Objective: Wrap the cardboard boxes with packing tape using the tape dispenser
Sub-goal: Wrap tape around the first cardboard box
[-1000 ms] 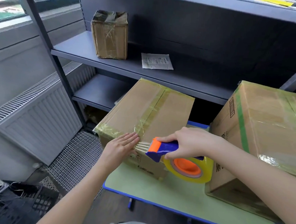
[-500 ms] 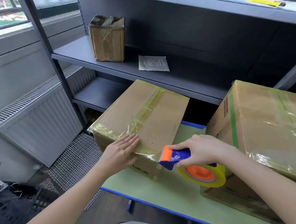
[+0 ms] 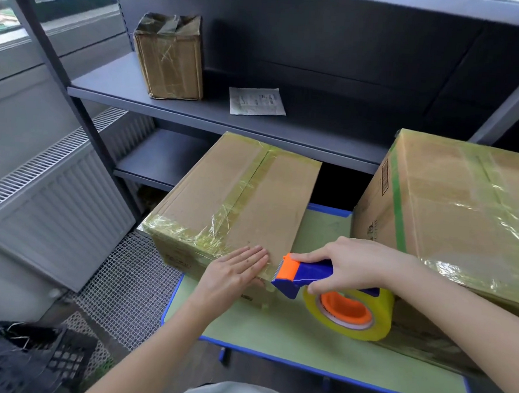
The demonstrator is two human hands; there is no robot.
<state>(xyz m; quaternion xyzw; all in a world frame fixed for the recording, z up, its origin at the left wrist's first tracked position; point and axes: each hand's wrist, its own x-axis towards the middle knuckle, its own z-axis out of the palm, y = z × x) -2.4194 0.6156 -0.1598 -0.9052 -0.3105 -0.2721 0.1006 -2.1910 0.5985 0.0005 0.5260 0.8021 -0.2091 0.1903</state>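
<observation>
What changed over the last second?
The right hand drew the blue-and-orange tape dispenser rightward along the near edge of the middle cardboard box to its right corner; the left hand slid after it, pressing the tape. Dispenser grip, large taped box and small shelf box stayed.

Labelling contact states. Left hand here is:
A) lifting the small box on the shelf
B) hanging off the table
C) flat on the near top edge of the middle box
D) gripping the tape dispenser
C: the left hand lies with straight fingers on the taped near edge of the middle box; the right hand grips the tape dispenser.
</observation>
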